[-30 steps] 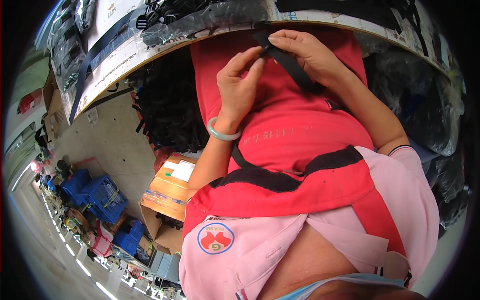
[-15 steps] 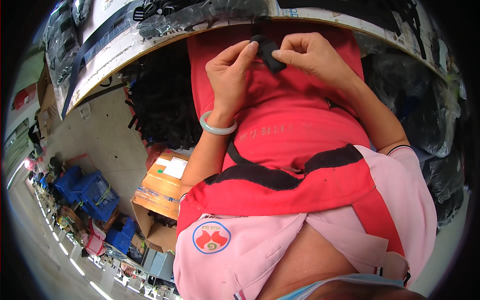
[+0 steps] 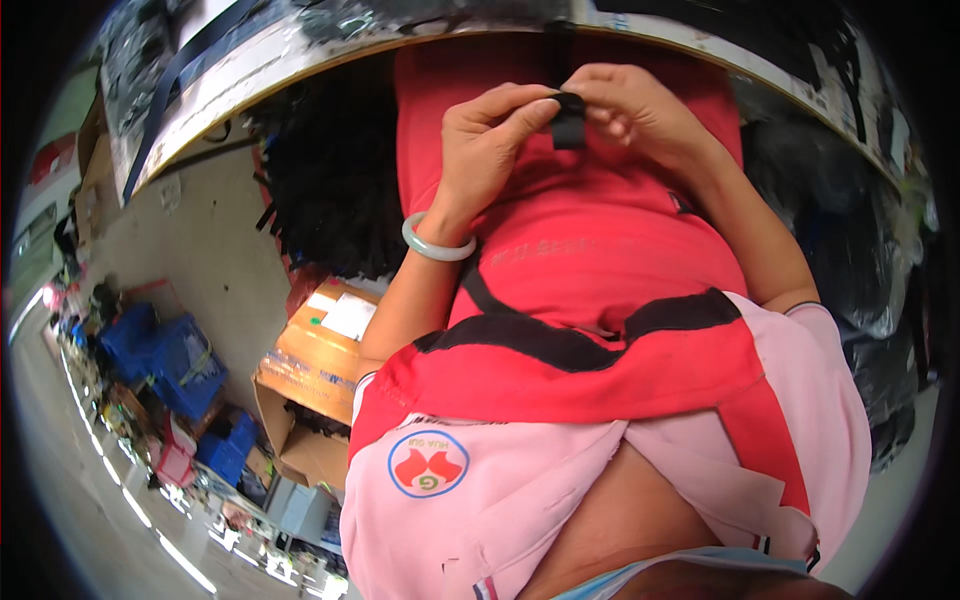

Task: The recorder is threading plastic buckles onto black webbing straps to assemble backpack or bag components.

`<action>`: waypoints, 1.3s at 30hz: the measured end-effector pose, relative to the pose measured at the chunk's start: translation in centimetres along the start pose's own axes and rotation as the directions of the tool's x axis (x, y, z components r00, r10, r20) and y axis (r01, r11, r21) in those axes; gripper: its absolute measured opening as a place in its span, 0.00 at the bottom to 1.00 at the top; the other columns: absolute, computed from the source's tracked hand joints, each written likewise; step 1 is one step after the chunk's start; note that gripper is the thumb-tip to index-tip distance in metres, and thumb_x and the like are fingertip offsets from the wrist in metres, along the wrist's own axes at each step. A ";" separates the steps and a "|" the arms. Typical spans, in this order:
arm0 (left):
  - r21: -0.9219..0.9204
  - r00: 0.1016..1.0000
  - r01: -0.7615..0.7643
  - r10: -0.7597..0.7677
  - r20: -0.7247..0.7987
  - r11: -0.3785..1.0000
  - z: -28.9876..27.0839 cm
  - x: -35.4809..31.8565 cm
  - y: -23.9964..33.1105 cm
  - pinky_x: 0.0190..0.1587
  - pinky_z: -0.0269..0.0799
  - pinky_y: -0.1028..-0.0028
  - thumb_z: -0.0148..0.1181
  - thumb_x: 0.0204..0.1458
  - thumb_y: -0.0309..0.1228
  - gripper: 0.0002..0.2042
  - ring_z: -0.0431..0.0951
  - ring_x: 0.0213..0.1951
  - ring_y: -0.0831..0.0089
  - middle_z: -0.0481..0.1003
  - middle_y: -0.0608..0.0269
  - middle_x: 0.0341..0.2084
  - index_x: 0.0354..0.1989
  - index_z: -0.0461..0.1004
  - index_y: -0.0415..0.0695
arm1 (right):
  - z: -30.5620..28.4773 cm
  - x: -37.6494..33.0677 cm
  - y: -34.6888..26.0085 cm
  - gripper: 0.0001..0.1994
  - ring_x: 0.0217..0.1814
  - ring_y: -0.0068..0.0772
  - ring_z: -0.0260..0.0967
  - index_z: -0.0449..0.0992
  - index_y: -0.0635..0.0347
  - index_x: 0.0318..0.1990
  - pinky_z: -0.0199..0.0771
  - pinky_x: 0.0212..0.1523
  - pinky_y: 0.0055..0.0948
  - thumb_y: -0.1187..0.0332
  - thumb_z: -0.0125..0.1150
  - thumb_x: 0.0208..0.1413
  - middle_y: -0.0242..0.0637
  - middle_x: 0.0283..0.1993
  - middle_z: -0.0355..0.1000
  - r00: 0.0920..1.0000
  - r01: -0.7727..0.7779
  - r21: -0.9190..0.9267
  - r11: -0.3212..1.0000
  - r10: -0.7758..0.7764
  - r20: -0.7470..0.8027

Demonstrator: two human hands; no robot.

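Note:
A short piece of black webbing strap hangs between my hands, over the red apron on my lap and just below the table edge. My left hand, with a pale bangle on its wrist, pinches the strap near its upper part between thumb and fingers. Opposite it, the thumb and index finger of my right hand close at the strap's top edge, the other fingers curled. The strap's upper end is partly hidden by my fingers; it seems folded over there.
The curved edge of a worktable runs in front of me, with black straps and plastic-wrapped goods on it. Dark bundled material lies beneath. To my left stand a cardboard box and blue crates; plastic-covered black bags are at right.
Both hands have shifted slightly right in the picture. The strap has turned from slanting to hanging straight down, and my right fingers have moved up from its side to its top.

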State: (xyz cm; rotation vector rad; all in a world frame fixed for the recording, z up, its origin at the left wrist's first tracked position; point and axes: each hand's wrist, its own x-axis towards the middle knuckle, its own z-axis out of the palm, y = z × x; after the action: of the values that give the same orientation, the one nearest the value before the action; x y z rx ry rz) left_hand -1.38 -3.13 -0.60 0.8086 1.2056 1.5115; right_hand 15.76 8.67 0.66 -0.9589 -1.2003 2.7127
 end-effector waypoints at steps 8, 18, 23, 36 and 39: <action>0.328 0.952 0.028 0.075 -0.297 0.944 -11.3 -7.8 9.0 0.35 0.70 0.81 0.60 0.52 0.20 0.07 0.74 0.31 0.80 0.77 0.66 0.30 0.38 0.79 0.35 | -1.8 2.5 1.2 0.09 0.20 0.10 0.56 0.74 0.56 0.34 0.54 0.21 0.13 0.61 0.60 0.59 0.20 0.22 0.63 0.908 0.178 -0.426 0.887 -0.315 -0.276; 0.712 0.809 0.425 0.118 -0.576 0.559 -26.2 -12.8 -6.2 0.41 0.74 0.77 0.64 0.51 0.27 0.20 0.78 0.38 0.74 0.77 0.59 0.41 0.54 0.73 0.40 | 0.5 3.5 2.7 0.07 0.26 0.14 0.63 0.74 0.62 0.34 0.66 0.27 0.18 0.68 0.55 0.58 0.26 0.25 0.68 0.951 0.103 -0.677 0.729 -0.272 -0.148; 0.287 0.883 0.123 0.027 -0.468 0.950 -14.7 -1.1 -0.1 0.31 0.75 0.79 0.59 0.55 0.24 0.13 0.78 0.31 0.76 0.77 0.59 0.36 0.48 0.75 0.38 | -1.2 4.2 4.7 0.08 0.26 0.19 0.66 0.75 0.66 0.35 0.68 0.28 0.24 0.69 0.56 0.56 0.33 0.25 0.71 0.958 0.063 -0.715 0.697 -0.243 -0.153; 0.990 0.948 -0.142 0.289 0.135 0.001 -6.3 17.0 4.9 0.50 0.70 0.59 0.68 0.43 0.51 0.33 0.74 0.47 0.48 0.71 0.44 0.49 0.56 0.69 0.46 | -2.9 4.5 4.4 0.07 0.21 0.18 0.65 0.74 0.66 0.33 0.65 0.23 0.23 0.70 0.56 0.56 0.32 0.21 0.70 0.965 0.102 -0.648 0.755 -0.234 -0.121; 0.977 0.960 -0.138 0.265 0.092 0.163 -6.0 18.1 4.9 0.49 0.71 0.61 0.70 0.42 0.45 0.28 0.76 0.44 0.51 0.74 0.47 0.46 0.52 0.73 0.45 | -3.5 4.6 4.5 0.07 0.20 0.18 0.65 0.74 0.66 0.32 0.66 0.23 0.23 0.70 0.56 0.56 0.32 0.20 0.70 0.964 0.150 -0.630 0.762 -0.255 -0.079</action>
State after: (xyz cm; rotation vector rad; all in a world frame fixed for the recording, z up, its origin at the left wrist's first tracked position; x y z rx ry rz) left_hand -13.29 12.49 0.95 1.8314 2.2859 0.7351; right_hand 14.86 9.02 -6.62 -0.9819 -2.0811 2.0327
